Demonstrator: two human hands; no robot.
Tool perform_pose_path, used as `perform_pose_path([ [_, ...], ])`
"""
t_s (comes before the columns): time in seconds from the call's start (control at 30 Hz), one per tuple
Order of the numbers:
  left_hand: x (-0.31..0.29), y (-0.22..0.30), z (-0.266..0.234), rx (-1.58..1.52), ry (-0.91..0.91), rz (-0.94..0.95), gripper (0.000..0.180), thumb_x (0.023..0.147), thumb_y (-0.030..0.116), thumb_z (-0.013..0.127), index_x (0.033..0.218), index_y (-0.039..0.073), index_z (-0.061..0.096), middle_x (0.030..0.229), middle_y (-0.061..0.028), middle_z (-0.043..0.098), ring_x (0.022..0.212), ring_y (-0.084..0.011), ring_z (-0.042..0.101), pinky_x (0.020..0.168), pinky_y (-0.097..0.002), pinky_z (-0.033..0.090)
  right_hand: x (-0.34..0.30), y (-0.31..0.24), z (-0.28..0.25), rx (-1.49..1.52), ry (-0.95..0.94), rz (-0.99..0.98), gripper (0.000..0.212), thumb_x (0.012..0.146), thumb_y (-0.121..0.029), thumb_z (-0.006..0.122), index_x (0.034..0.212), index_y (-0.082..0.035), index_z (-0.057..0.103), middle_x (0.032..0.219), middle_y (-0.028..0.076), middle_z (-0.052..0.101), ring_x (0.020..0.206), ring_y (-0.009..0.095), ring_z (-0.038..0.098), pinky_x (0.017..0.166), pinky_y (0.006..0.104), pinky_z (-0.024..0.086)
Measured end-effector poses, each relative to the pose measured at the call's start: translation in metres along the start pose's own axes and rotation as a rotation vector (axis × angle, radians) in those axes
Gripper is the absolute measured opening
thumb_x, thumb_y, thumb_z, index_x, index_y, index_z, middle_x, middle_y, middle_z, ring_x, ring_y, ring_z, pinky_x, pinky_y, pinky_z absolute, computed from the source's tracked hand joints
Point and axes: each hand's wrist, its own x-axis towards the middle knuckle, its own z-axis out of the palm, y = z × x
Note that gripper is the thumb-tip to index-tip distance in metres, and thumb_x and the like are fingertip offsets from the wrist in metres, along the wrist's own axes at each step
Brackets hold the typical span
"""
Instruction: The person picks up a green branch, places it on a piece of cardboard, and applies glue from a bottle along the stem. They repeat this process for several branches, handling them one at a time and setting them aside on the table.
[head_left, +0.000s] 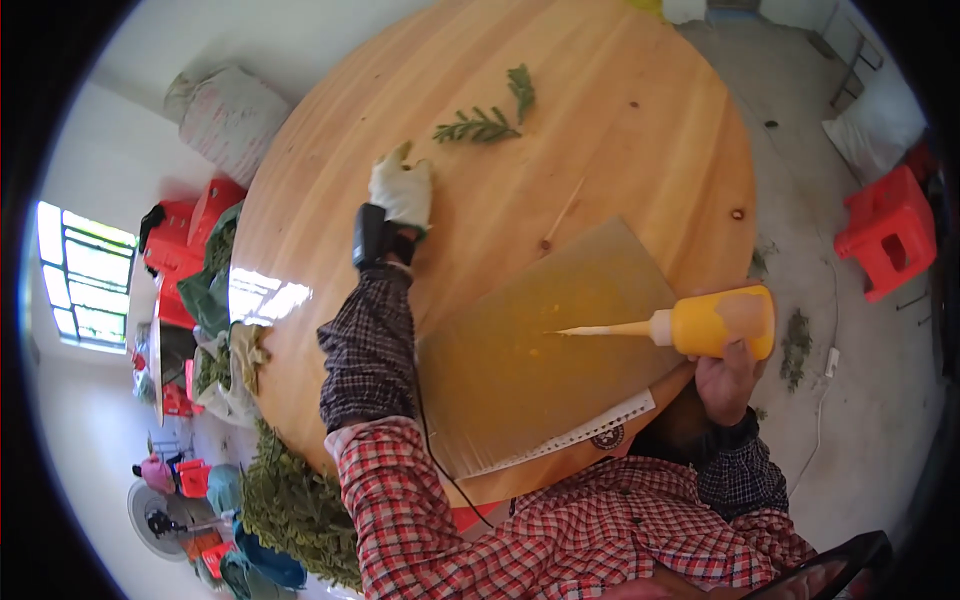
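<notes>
My right hand (728, 382) is wrapped round a yellow squeeze bottle (740, 318) with a long pale nozzle. The bottle lies tilted on its side in the air, and its tip points left over a translucent yellowish mat (520, 390). Small yellow drops show on the mat near the tip. My left hand (402, 192), in a white glove with stained fingertips, reaches over the wooden table with fingers apart and nothing visible in them. Just beyond it lie a green sprig (476, 127) and a smaller sprig (521, 92).
The round wooden table (620, 150) fills the middle. A perforated white strip (570, 432) shows under the mat's near edge. Heaped greenery (295, 500) stands at the left. Red stools (888, 232) and fallen sprigs (797, 348) are on the floor at right. A cable runs along my left arm.
</notes>
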Motion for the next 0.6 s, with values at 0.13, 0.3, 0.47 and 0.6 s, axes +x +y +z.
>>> perform_pose_path([
  [0.13, 0.011, 0.001, 0.009, -0.119, 0.095, 0.057, 0.047, 0.076, 0.028, 0.067, 0.116, 0.005, 0.063, 0.098, -0.0142, 0.068, 0.094, -0.0288, 0.064, 0.084, -0.0371, 0.05, -0.001, 0.0, -0.006, -0.007, 0.027, 0.045, 0.058, 0.085, -0.024, 0.064, 0.126, 0.003, 0.033, 0.11, 0.021, 0.056, 0.096, 0.027, 0.06, 0.078, 0.0347, 0.051],
  [0.3, 0.022, 0.017, 0.016, -0.164, -0.1, 0.1, 0.045, 0.077, 0.027, 0.066, 0.116, 0.006, 0.063, 0.099, -0.0143, 0.068, 0.093, -0.0278, 0.064, 0.083, -0.0364, 0.05, 0.005, -0.013, 0.012, -0.007, -0.008, -0.008, 0.059, 0.085, -0.024, 0.064, 0.127, 0.002, 0.033, 0.109, 0.02, 0.056, 0.096, 0.027, 0.06, 0.075, 0.0337, 0.052],
  [0.47, 0.005, 0.028, 0.014, -0.166, -0.134, 0.118, 0.033, 0.08, 0.025, 0.064, 0.108, 0.009, 0.068, 0.094, -0.0164, 0.068, 0.089, -0.0282, 0.065, 0.08, -0.0367, 0.05, 0.003, -0.003, 0.009, -0.024, -0.086, -0.075, 0.058, 0.092, -0.034, 0.054, 0.134, -0.002, 0.031, 0.114, 0.016, 0.055, 0.084, 0.021, 0.059, 0.057, 0.027, 0.048],
  [0.6, -0.025, 0.04, -0.018, -0.151, -0.192, 0.039, 0.032, 0.079, 0.024, 0.067, 0.105, 0.007, 0.069, 0.099, -0.0151, 0.069, 0.091, -0.0259, 0.067, 0.08, -0.0312, 0.05, 0.003, -0.01, 0.003, -0.002, -0.121, -0.028, 0.058, 0.091, -0.036, 0.055, 0.134, -0.002, 0.033, 0.115, 0.016, 0.056, 0.084, 0.021, 0.059, 0.055, 0.0271, 0.048],
])
